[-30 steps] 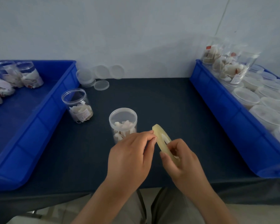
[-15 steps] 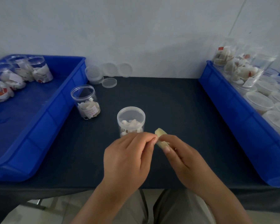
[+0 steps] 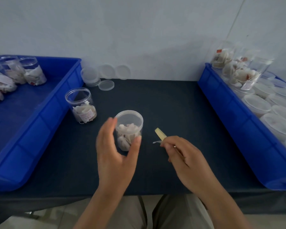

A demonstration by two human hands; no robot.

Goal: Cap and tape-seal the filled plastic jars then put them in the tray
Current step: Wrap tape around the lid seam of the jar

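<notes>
Now the left hand (image 3: 116, 154) curves loosely, fingers spread, around the capped jar (image 3: 129, 128) standing mid-way across the table (image 3: 172, 104); just right of it, the right hand (image 3: 185, 156) pinches the tape roll (image 3: 160, 133).

Left hand (image 3: 116, 156) curved round capped jar (image 3: 129, 123), contact unclear; right hand (image 3: 186, 159) pinches tape roll (image 3: 160, 133).
</notes>
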